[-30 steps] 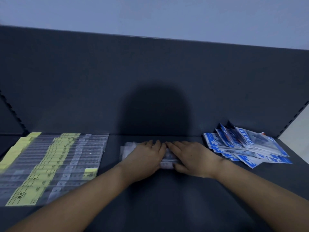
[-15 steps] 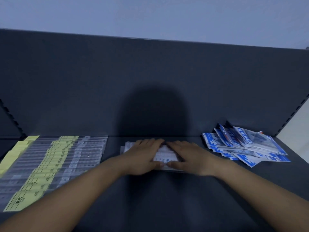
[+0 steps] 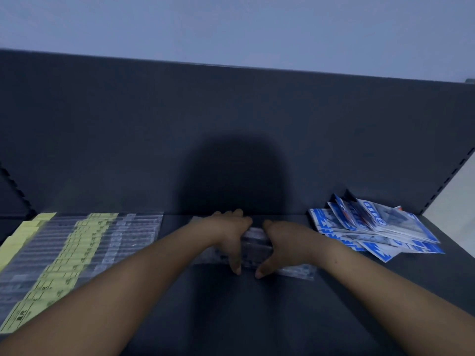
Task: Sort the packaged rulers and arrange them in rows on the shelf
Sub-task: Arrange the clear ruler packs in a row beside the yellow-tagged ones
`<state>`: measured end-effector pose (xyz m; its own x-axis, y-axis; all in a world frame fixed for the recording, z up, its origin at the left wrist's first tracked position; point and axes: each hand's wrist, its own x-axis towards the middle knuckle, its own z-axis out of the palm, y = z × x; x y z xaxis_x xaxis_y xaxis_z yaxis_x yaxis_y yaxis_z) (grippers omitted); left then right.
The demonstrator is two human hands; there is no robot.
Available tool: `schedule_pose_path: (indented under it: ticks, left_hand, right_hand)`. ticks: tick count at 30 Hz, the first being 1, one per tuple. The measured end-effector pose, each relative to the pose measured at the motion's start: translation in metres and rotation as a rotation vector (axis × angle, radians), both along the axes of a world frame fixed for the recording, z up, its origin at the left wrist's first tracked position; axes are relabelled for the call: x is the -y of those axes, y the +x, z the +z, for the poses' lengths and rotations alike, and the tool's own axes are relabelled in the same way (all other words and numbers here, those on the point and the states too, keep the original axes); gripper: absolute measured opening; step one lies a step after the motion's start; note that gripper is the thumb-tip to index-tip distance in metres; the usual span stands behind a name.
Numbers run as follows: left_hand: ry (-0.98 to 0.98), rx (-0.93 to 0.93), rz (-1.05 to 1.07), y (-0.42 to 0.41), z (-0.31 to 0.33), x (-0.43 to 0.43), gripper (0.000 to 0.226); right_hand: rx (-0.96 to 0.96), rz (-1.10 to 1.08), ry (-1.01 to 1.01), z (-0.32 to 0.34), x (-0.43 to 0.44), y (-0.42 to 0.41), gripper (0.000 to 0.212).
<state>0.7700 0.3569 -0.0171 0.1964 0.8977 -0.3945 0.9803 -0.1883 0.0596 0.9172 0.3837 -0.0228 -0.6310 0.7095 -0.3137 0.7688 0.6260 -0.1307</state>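
Observation:
A small stack of clear packaged rulers [image 3: 257,244] lies mid-shelf under both hands. My left hand [image 3: 232,236] covers its left part, thumb at the near edge and fingers over the far edge. My right hand [image 3: 279,245] mirrors it on the right part, thumb at the near edge. One clear pack [image 3: 298,271] sticks out to the right beneath my right wrist. Rows of clear rulers with yellow labels [image 3: 74,247] lie fanned out on the left. A loose pile of blue-and-white packaged rulers [image 3: 372,227] sits on the right.
The dark shelf [image 3: 257,317] has an upright back panel [image 3: 231,124] close behind the stack. Slotted uprights stand at the left [image 3: 15,188] and right [image 3: 447,178] ends. A pale wall shows above.
Both hands have slid toward me and drawn their thumbs in at the near edge of the clear stack. A pack now shows out to the right under my right wrist.

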Motion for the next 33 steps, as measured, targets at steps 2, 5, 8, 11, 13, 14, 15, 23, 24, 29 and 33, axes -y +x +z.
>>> schedule_pose_path:
  ticks: [2, 5, 8, 11, 13, 14, 15, 23, 24, 29, 33]
  left_hand:
    - [0.035, 0.003, -0.014, -0.001, 0.001, 0.004, 0.074]
    - [0.189, -0.036, -0.069, -0.003, -0.002, 0.014, 0.064]
    - [0.401, -0.05, -0.145, -0.008, -0.01, 0.029, 0.054]
    - [0.52, 0.027, -0.178, -0.014, -0.023, 0.042, 0.058]
    - [0.496, 0.026, -0.161, -0.016, -0.029, 0.045, 0.071]
    - [0.475, 0.0, -0.152, -0.016, -0.031, 0.045, 0.076]
    - [0.461, -0.022, -0.146, -0.015, -0.033, 0.046, 0.078]
    - [0.427, 0.08, -0.133, -0.008, -0.03, 0.043, 0.056]
    - [0.41, 0.084, -0.131, -0.006, -0.029, 0.041, 0.056]
    - [0.362, 0.092, -0.123, -0.014, -0.03, 0.039, 0.053]
    - [0.36, 0.098, -0.112, -0.02, -0.032, 0.04, 0.052]
  right_hand:
    - [-0.03, 0.007, 0.039, 0.001, 0.004, 0.001, 0.067]
    - [-0.035, 0.053, 0.206, -0.001, 0.01, 0.005, 0.07]
    - [-0.05, 0.133, 0.448, -0.008, 0.02, 0.01, 0.068]
    - [-0.105, 0.154, 0.489, -0.017, 0.028, 0.019, 0.075]
    - [-0.11, 0.144, 0.462, -0.019, 0.029, 0.025, 0.079]
    - [-0.105, 0.148, 0.452, -0.02, 0.027, 0.027, 0.08]
    - [-0.1, 0.161, 0.444, -0.019, 0.026, 0.028, 0.081]
    - [-0.227, 0.173, 0.313, -0.017, 0.017, 0.024, 0.058]
    - [-0.238, 0.156, 0.29, -0.015, 0.015, 0.025, 0.059]
    - [-0.357, -0.028, 0.077, -0.009, 0.0, 0.066, 0.051]
    - [-0.561, -0.186, -0.143, -0.014, -0.005, 0.095, 0.029]
